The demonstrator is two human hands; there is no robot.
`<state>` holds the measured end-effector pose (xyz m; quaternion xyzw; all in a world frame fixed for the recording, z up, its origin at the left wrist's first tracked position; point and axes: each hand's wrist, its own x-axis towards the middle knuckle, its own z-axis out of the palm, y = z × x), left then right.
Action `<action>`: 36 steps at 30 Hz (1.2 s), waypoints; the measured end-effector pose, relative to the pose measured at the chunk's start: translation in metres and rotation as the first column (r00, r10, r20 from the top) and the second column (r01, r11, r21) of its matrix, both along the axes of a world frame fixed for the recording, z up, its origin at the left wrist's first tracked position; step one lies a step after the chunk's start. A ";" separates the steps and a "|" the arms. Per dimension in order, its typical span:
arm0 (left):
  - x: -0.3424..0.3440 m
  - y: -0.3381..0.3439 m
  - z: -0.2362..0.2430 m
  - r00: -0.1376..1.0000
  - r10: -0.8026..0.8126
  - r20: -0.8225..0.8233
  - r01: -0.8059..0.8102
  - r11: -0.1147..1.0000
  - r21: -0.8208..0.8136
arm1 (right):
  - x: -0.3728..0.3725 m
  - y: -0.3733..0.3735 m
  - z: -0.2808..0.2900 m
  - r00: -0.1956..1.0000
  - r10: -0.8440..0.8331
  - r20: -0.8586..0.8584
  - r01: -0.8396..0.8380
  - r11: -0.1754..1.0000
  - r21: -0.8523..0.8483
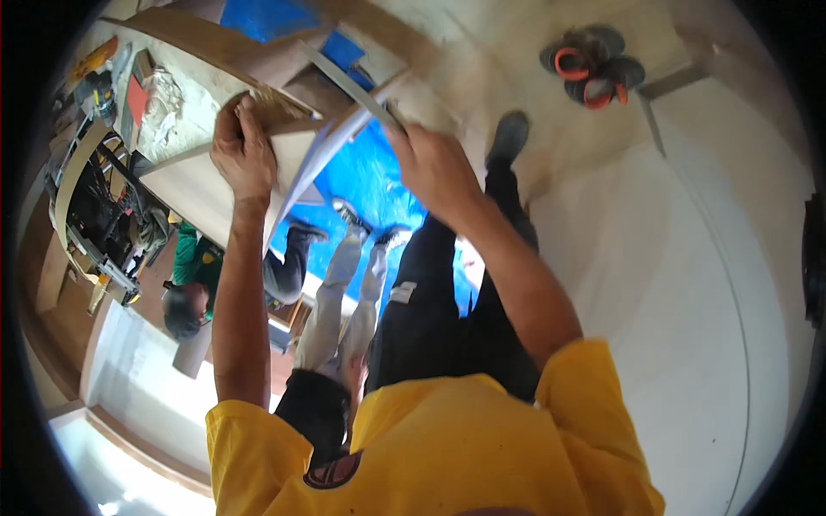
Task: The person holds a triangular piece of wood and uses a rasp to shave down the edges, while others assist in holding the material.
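My left hand (245,155) is closed over the edge of a pale wooden board (202,185), its fingers bent and pressed together. In my right hand (436,169) is a long, flat grey blade (351,84), gripped at its near end. The blade slants away to the upper left, over a wooden frame or box with a pale edge (303,172). Its exact kind is unclear, and so is whether it touches the wood.
Blue sheeting (366,172) covers the floor below. A person in pale trousers (340,292) stands close by; another in a green top (185,254) is at the left. Tools and cables (107,189) lie left. Dark shoes with orange lining (594,67) sit far right.
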<state>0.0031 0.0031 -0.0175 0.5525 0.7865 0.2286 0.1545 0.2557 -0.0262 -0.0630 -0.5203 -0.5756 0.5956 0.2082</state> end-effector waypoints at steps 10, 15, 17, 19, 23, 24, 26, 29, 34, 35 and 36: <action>0.001 -0.004 0.010 0.993 0.115 -0.013 -0.115 0.990 -0.078 | 0.002 0.008 0.035 0.977 -0.197 0.078 0.201 0.979 -0.045; 0.005 -0.009 0.009 0.997 0.065 -0.040 -0.064 0.998 0.023 | -0.048 -0.002 0.063 0.962 -0.266 -0.055 0.264 0.963 -0.048; 0.003 -0.005 0.018 0.997 0.031 -0.069 -0.027 0.998 0.057 | -0.076 -0.003 0.063 0.933 -0.345 -0.102 0.338 0.938 -0.078; -0.001 -0.012 0.021 0.998 0.034 -0.054 -0.032 0.999 0.034 | -0.085 -0.006 0.053 0.931 -0.364 0.013 0.364 0.931 0.005; 0.002 -0.017 0.021 1.000 -0.004 0.025 0.003 0.999 0.051 | -0.079 -0.007 0.050 0.897 -0.439 -0.057 0.440 0.898 0.003; 0.003 -0.018 0.023 0.998 -0.005 0.056 0.002 0.998 0.063 | -0.076 -0.007 0.049 0.896 -0.443 -0.037 0.444 0.896 0.017; -0.002 -0.014 0.024 0.992 -0.019 0.124 0.005 0.993 0.115 | -0.079 -0.001 0.049 0.888 -0.459 -0.031 0.460 0.887 0.040; -0.016 -0.027 0.022 0.975 -0.046 0.217 -0.002 0.976 0.218 | -0.081 0.007 0.057 0.873 -0.488 0.018 0.488 0.870 -0.073; -0.111 -0.090 0.029 0.995 0.050 0.083 -0.081 0.903 0.421 | -0.084 0.007 0.063 0.833 -0.546 0.091 0.553 0.826 -0.104; -0.147 -0.112 0.031 0.988 0.151 0.007 -0.143 0.918 0.371 | -0.087 0.006 0.067 0.825 -0.552 0.122 0.563 0.822 -0.086; -0.191 -0.136 0.022 0.956 0.285 -0.074 -0.238 0.897 0.371 | -0.095 0.005 0.072 0.820 -0.561 0.112 0.571 0.813 -0.115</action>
